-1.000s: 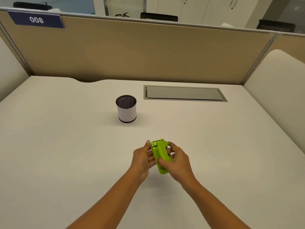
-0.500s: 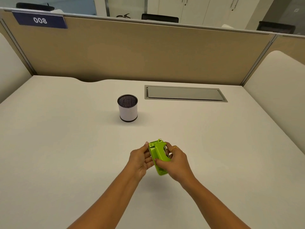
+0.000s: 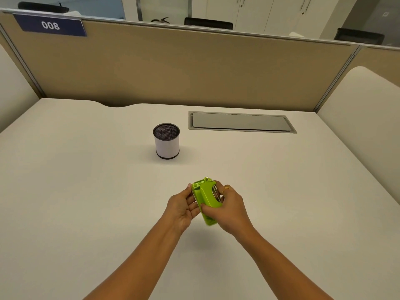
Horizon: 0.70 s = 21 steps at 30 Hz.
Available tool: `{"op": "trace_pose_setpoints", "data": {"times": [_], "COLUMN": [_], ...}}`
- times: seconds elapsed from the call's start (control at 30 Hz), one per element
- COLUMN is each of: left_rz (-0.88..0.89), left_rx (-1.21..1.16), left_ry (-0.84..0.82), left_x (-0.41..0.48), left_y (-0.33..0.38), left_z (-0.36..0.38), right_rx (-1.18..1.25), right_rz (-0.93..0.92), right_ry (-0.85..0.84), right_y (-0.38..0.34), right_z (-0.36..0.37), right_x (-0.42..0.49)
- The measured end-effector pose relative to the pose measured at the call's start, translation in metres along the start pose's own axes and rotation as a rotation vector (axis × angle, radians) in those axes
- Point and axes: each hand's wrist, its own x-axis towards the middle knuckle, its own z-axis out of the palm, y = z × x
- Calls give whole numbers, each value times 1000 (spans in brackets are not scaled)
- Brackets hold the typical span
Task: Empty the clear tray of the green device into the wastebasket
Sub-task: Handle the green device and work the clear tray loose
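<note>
Item: green device (image 3: 206, 197), held above the desk (image 3: 86, 191), my right hand (image 3: 229, 207) closed round its body, left hand (image 3: 180, 207) pinching its underside. Step: freeing the clear tray, unseen. Next: pull it off, carry to wastebasket (image 3: 166, 141).

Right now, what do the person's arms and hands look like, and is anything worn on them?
Both forearms are bare, with no sleeves, watch or gloves in view. The left hand shows nothing worn. The right hand wears a thin gold ring on one finger. No markings are visible.
</note>
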Motion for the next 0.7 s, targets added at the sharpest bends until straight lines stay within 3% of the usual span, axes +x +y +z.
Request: {"op": "trace_pose_setpoints", "data": {"times": [0.7], "left_rz": [52], "left_rx": [-34], "left_ry": [-164], "left_x": [-7], "left_y": [-19], "left_z": [1], "right_rx": [222], "right_rz": [101], "right_ry": [58], "right_y": [-5], "right_z": [-7], "right_x": [10]}}
